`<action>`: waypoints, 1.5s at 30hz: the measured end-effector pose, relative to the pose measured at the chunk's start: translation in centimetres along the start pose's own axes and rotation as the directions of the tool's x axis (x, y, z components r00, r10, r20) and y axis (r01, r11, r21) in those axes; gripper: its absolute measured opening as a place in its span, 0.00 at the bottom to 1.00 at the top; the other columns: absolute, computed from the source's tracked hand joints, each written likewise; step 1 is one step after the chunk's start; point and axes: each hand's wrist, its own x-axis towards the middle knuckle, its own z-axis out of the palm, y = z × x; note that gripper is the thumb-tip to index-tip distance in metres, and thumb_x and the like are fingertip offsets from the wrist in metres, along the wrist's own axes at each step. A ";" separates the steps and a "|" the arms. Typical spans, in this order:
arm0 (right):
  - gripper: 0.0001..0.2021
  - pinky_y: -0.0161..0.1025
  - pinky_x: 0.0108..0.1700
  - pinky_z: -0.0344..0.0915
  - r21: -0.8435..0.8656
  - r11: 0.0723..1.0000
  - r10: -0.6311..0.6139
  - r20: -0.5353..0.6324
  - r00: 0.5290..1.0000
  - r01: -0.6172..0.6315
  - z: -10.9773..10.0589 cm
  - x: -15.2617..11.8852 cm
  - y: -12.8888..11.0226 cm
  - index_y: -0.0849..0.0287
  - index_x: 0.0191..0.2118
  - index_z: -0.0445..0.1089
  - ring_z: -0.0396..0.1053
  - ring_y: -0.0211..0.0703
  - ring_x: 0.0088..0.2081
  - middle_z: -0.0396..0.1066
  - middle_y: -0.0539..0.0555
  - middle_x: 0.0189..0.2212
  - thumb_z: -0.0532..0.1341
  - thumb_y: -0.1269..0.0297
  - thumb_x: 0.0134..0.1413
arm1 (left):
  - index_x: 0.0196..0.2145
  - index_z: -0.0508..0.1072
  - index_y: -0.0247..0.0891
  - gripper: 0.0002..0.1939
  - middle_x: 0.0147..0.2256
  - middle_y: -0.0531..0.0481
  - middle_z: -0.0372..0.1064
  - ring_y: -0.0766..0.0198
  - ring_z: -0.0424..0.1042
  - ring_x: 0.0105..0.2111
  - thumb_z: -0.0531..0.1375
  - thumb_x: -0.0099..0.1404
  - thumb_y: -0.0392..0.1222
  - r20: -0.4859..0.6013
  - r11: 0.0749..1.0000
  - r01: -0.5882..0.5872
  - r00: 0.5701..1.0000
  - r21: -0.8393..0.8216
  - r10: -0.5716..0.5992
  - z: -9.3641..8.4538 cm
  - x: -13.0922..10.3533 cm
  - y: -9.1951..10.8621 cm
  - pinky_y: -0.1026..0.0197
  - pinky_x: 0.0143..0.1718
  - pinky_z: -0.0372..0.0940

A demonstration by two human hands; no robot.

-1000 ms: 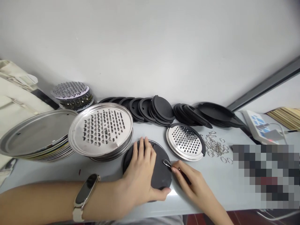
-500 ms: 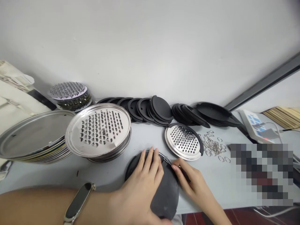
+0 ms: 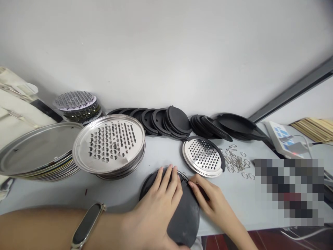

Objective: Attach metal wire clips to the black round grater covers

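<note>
My left hand (image 3: 158, 205) lies with its fingers spread on a dark round piece (image 3: 186, 217) near the table's front edge, pressing on its upper surface. At the upper right rim of that piece, my right hand (image 3: 210, 194) pinches a thin metal part (image 3: 185, 176), which is partly hidden by the fingers. Just behind my right hand sits a small stack of round metal graters (image 3: 204, 158) with a black edge strip. To its right, several small metal rings (image 3: 235, 161) lie loosely scattered.
Large grater discs (image 3: 111, 144) are stacked left of centre, beside wide metal trays (image 3: 39, 149). Black round parts (image 3: 178, 119) line the wall. Spiked discs (image 3: 75, 100) stand back left. A power strip (image 3: 281, 139) lies at right.
The dark round piece has shifted very slightly to the right and towards me. Both hands keep nearly the same pose on it.
</note>
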 end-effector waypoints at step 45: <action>0.11 0.34 0.31 0.58 -0.040 0.999 0.000 0.033 0.999 0.001 -0.2 0.4 -0.3 0.55 0.30 0.55 0.63 0.38 0.27 0.62 0.48 0.26 0.48 0.66 0.68 | 0.67 0.40 0.20 0.61 0.66 0.23 0.38 0.32 0.35 0.66 0.47 0.55 0.77 -0.016 0.996 0.029 0.999 -0.087 -0.030 0.4 0.1 -0.3 0.37 0.65 0.31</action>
